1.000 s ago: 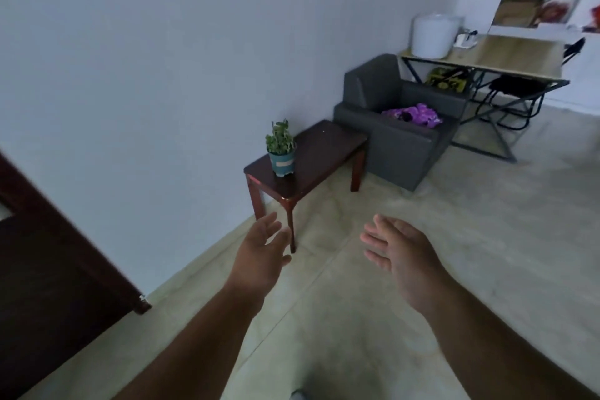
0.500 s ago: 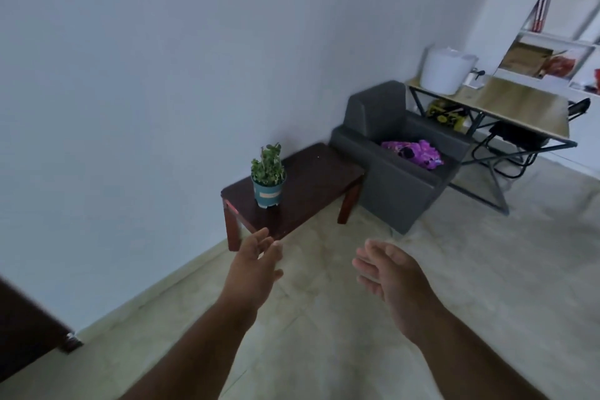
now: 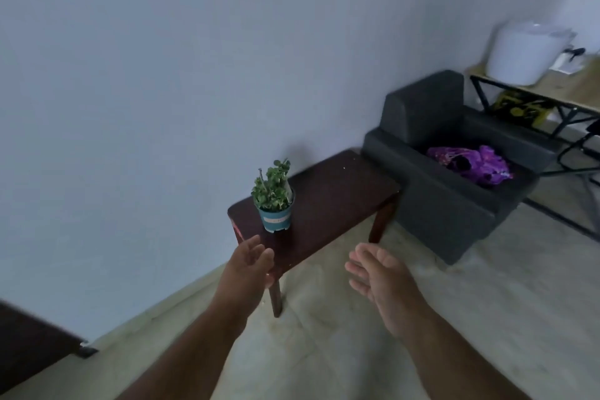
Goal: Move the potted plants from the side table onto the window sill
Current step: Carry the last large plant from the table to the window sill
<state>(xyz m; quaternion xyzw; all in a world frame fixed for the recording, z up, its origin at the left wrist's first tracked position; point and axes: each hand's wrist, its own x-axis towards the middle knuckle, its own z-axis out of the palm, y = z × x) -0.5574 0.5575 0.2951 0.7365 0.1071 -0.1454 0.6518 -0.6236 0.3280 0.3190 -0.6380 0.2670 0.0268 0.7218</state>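
Reaching toward the potted plant (image 3: pixel 273 201), which stands upright at the near end of the dark wooden side table (image 3: pixel 328 201), the left hand (image 3: pixel 250 265) and right hand (image 3: pixel 380 279) hang apart with fingers relaxed, holding nothing. By my reading this is the approach step, and the next move calls for closing both hands round the blue pot and lifting it level; no window sill is in view.

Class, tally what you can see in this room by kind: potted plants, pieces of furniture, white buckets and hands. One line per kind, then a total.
Potted plants: 1
Furniture: 3, side table, sofa, desk
White buckets: 1
Hands: 2, left hand, right hand
Total: 7
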